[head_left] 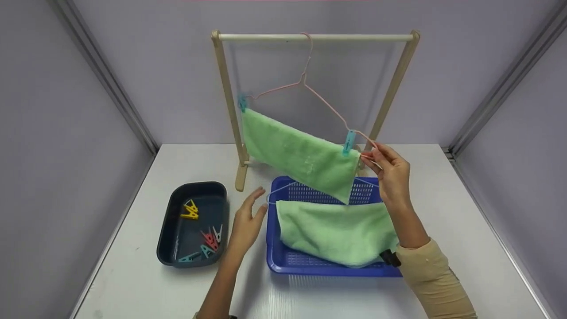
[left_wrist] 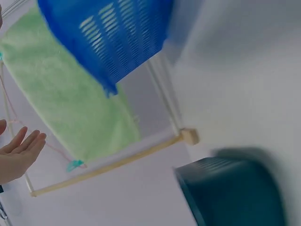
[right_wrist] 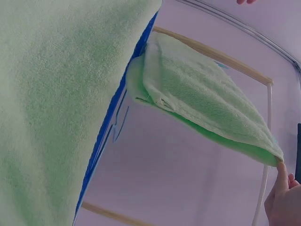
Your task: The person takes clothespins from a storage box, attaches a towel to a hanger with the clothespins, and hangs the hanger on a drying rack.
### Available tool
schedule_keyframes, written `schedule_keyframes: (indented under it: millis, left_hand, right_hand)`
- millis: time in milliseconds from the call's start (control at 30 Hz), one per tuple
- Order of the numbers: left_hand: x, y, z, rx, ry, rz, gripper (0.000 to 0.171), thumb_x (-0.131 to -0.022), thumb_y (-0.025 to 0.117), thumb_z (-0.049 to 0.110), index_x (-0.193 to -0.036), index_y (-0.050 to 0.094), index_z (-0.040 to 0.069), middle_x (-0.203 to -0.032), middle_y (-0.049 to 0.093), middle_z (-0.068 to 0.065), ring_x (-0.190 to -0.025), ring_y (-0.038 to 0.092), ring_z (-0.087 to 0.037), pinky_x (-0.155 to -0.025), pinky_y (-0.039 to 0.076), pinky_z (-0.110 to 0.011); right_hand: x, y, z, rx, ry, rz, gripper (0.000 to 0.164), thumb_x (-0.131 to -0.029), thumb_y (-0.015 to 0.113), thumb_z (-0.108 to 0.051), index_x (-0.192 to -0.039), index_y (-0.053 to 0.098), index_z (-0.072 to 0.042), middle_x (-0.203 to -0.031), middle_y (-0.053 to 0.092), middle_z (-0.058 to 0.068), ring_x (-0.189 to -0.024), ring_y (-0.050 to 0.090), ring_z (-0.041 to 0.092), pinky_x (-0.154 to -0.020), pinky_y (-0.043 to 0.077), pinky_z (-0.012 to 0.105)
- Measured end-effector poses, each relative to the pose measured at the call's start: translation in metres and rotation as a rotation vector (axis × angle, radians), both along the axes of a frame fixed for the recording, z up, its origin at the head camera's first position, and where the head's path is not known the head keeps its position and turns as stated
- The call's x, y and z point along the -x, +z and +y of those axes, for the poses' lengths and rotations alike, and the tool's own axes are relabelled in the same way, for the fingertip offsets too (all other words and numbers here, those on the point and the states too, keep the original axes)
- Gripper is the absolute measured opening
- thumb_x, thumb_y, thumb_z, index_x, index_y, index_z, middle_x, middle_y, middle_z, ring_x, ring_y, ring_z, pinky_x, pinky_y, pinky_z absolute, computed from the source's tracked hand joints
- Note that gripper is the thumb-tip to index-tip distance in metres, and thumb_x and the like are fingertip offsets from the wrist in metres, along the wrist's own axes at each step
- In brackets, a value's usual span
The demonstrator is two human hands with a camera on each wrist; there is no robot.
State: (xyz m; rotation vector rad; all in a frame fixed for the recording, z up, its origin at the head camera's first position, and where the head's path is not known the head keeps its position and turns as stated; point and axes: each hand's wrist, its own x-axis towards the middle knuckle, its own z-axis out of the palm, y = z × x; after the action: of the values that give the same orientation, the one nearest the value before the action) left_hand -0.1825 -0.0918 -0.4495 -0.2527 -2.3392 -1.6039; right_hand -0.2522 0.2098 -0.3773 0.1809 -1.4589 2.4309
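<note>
A pink wire hanger hooks over the rack's rod and tilts down to the right. My right hand pinches its lower right end, beside the corner of a folded green towel. Light-blue clothespins clip that towel at both ends: one clothespin at the left, another clothespin near my right fingers. In the right wrist view, the right hand is at the towel's corner. My left hand holds nothing, its fingers extended beside the basket's left rim; the left wrist view shows this hand with fingers spread.
A blue basket below holds another green towel and a pale-blue hanger. To the left, a dark tray contains yellow, red, white and teal clothespins. The wooden rack stands at the back, with panels around the table.
</note>
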Motion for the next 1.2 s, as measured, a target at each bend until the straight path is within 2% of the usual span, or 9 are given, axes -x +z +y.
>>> schedule_keyframes:
  millis: [133,233,400,500,667,867,1200]
  left_hand:
    - [-0.016,-0.024,0.005,0.054,-0.005,-0.086,0.04,-0.092,0.053,0.007,-0.13,0.046,-0.002,-0.135,0.042,-0.021,-0.126,0.035,-0.034,-0.101,0.028,-0.048]
    - [-0.025,-0.041,0.009,0.084,-0.018,-0.121,0.043,-0.092,0.053,0.006,-0.132,0.042,-0.006,-0.135,0.04,-0.023,-0.126,0.034,-0.037,-0.102,0.027,-0.049]
    - [-0.033,-0.065,0.019,0.163,-0.063,-0.132,0.05,-0.092,0.053,0.006,-0.135,0.033,-0.01,-0.138,0.033,-0.027,-0.128,0.028,-0.04,-0.103,0.023,-0.049]
    - [-0.036,-0.074,0.025,0.195,-0.061,-0.129,0.052,-0.092,0.053,0.006,-0.136,0.031,-0.01,-0.14,0.029,-0.028,-0.129,0.025,-0.041,-0.103,0.022,-0.051]
    - [-0.039,-0.085,0.035,0.244,-0.004,-0.12,0.058,-0.091,0.055,0.007,-0.139,0.026,-0.009,-0.143,0.022,-0.027,-0.131,0.02,-0.04,-0.102,0.023,-0.051]
    - [-0.039,-0.095,0.042,0.315,0.041,-0.086,0.062,-0.09,0.057,0.009,-0.139,0.024,-0.01,-0.146,0.019,-0.024,-0.132,0.018,-0.039,-0.102,0.025,-0.049]
    - [-0.04,-0.096,0.041,0.363,0.047,-0.092,0.064,-0.091,0.057,0.016,-0.14,0.023,-0.009,-0.148,0.017,-0.021,-0.133,0.014,-0.039,-0.104,0.02,-0.05]
  right_hand:
    - [0.004,-0.004,-0.007,-0.02,0.023,-0.025,0.027,-0.092,0.05,0.002,-0.116,0.054,0.012,-0.093,0.059,0.017,-0.088,0.062,0.024,-0.083,0.047,0.035]
    - [0.007,-0.006,-0.01,-0.032,0.027,-0.047,0.028,-0.092,0.049,0.002,-0.118,0.051,0.013,-0.095,0.059,0.016,-0.09,0.062,0.023,-0.085,0.046,0.033]
    - [0.01,-0.009,-0.011,-0.055,0.028,-0.065,0.031,-0.092,0.05,0.002,-0.12,0.048,0.014,-0.1,0.056,0.016,-0.092,0.061,0.022,-0.086,0.045,0.032]
    - [0.011,-0.01,-0.011,-0.079,0.038,-0.065,0.03,-0.091,0.051,0.002,-0.119,0.05,0.013,-0.102,0.054,0.018,-0.094,0.061,0.022,-0.087,0.045,0.032]
    - [0.01,-0.01,-0.011,-0.11,0.047,-0.077,0.025,-0.091,0.052,0.001,-0.115,0.055,0.008,-0.107,0.052,0.021,-0.097,0.06,0.023,-0.088,0.044,0.031]
    - [0.011,-0.011,-0.01,-0.117,0.065,-0.075,0.028,-0.091,0.052,0.001,-0.117,0.051,0.012,-0.105,0.055,0.018,-0.098,0.06,0.022,-0.088,0.044,0.031]
    - [0.011,-0.013,-0.006,-0.205,0.052,-0.023,0.027,-0.09,0.056,-0.002,-0.113,0.055,0.012,-0.101,0.059,0.017,-0.097,0.061,0.023,-0.086,0.046,0.031]
